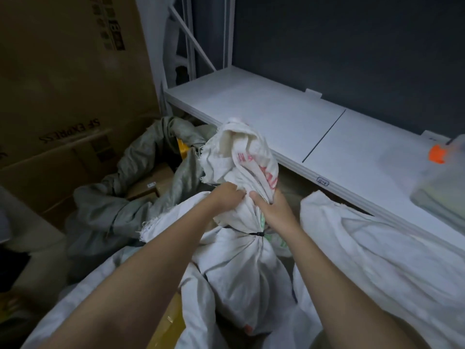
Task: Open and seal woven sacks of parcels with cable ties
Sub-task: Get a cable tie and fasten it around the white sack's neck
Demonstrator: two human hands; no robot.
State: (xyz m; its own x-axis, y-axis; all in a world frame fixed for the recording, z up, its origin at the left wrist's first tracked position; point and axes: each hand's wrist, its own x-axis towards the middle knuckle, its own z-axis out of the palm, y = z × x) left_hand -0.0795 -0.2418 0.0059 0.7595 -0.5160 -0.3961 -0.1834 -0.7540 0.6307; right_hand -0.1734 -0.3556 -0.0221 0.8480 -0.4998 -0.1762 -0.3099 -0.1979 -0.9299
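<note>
Both hands on the neck of a tied white sack.

Left hand (227, 195) and right hand (270, 206) grip the bunched neck of the sack (241, 270), fingers curled into the cloth, the two hands just beside each other. A black cable tie (256, 234) cinches the neck below the hands; the loose top flares above them, with red print on it. Second white sack (372, 248) lies to the right, under the edge of a white shelf (264, 109). Grey sack (120, 207) slumps to the left, open, with brown boxes inside. Big carton (63, 84) stands behind it, far left. Clear bin (442, 172) with an orange clip sits on the shelf at right, blurred.
</note>
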